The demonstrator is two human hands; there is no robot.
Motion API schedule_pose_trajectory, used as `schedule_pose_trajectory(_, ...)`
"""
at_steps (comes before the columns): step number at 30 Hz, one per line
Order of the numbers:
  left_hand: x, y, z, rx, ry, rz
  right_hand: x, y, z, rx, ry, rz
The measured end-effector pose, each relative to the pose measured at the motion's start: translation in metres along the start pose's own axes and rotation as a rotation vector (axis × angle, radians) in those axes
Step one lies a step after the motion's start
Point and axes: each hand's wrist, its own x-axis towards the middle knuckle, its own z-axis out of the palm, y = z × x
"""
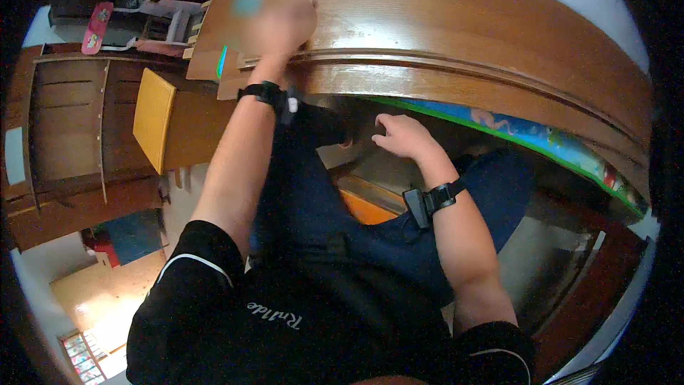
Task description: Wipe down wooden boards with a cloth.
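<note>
My left hand [283, 24] reaches up to a brown varnished wooden panel [427, 16] with a grooved moulding along it. A blurred patch covers this hand, so its fingers and anything in them are hidden. Lower and to the right, my right hand [404, 136] hangs above my dark trousers with its fingers bent and a gap between thumb and forefinger. Nothing shows in it. Beneath the wooden panel, a blue printed sheet or board [513, 123] with a bright green edge sticks out beside the right hand.
An orange surface [368, 206] shows between my legs. To the left are a yellow flat panel [155, 120], a brown wooden cabinet or shelf unit [69, 123] and a pink printed object [98, 28]. A bright window [83, 358] is at the lower left.
</note>
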Motion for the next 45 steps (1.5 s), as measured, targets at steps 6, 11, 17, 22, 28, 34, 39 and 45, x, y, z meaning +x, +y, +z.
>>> schedule_pose_trajectory(6, -0.044, 0.142, -0.003, -0.21, -0.061, 0.315, 0.013, 0.01, 0.002, 0.018, -0.003, -0.014)
schedule_pose_trajectory(11, -0.068, 0.24, -0.009, -0.453, 0.02, 0.543, 0.041, 0.079, 0.058, -0.08, 0.057, -0.064)
schedule_pose_trajectory(17, -0.052, 0.188, -0.015, -0.35, -0.026, 0.603, 0.032, 0.032, 0.018, -0.049, -0.05, 0.04)
schedule_pose_trajectory(22, -0.016, 0.054, -0.014, 0.027, 0.002, 0.232, 0.013, 0.019, -0.001, 0.055, -0.008, 0.041)
schedule_pose_trajectory(28, 0.009, -0.012, -0.016, 0.141, -0.063, -0.11, 0.017, 0.027, 0.007, 0.034, 0.043, -0.005)
schedule_pose_trajectory(34, -0.021, 0.096, -0.014, 0.034, -0.154, 0.03, 0.019, 0.03, 0.012, 0.016, 0.04, 0.023)
schedule_pose_trajectory(39, -0.087, 0.221, -0.02, -0.345, 0.029, 0.396, 0.025, 0.048, 0.015, -0.13, -0.02, -0.025)
schedule_pose_trajectory(45, -0.07, 0.17, -0.018, -0.324, -0.078, 0.614, 0.022, 0.038, 0.017, -0.039, -0.029, 0.086)
